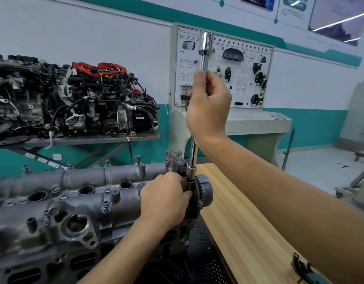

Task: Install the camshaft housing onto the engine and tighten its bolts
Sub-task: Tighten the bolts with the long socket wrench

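The grey cast camshaft housing (78, 189) lies along the top of the engine (60, 238) at lower left, with several bolts (106, 206) standing in it. At its right end sits a toothed cam gear (204, 189). A long chrome socket wrench (203, 64) stands nearly upright, its lower tip at the housing's right end beside the gear. My right hand (207, 107) grips the wrench shaft at mid height. My left hand (166, 199) rests on the housing end and pinches at the wrench's lower tip, which its fingers partly hide.
A wooden tabletop (248, 232) runs to the right of the engine, with a dark tool (304, 269) near its front. A black perforated mat (199, 253) lies below the gear. Another complete engine (84, 99) sits on a stand behind. A training panel (238, 78) stands at the wall.
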Demonstrator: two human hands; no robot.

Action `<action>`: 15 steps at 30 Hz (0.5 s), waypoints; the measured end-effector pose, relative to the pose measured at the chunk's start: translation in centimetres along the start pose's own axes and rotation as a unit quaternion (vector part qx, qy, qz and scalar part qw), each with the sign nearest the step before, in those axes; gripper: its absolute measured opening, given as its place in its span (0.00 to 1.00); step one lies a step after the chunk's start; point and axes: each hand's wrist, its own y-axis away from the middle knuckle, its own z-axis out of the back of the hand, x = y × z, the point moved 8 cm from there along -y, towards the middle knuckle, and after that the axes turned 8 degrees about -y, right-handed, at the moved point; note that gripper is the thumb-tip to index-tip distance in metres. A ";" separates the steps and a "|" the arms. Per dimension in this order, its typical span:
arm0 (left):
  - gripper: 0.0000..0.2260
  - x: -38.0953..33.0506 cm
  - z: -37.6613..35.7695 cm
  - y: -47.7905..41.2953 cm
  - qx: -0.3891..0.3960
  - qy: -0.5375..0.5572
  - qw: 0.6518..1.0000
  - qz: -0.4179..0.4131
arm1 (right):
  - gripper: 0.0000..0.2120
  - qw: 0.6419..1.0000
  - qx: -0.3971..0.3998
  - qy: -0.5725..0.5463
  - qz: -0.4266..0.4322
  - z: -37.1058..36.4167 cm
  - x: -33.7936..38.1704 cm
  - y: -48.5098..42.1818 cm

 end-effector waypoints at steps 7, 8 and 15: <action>0.10 -0.1 0.1 0.0 -0.002 -0.003 1.000 -0.004 | 0.13 0.996 0.027 -0.029 -0.078 -1.2 -1.0 -0.1; 0.10 -0.1 0.0 0.0 0.000 -0.003 1.000 -0.005 | 0.12 0.994 0.045 -0.040 -0.091 -1.5 -1.2 0.0; 0.10 -0.2 -0.1 -0.2 0.009 -0.006 1.000 -0.009 | 0.23 0.943 0.197 -0.149 -0.224 -2.6 -2.4 0.2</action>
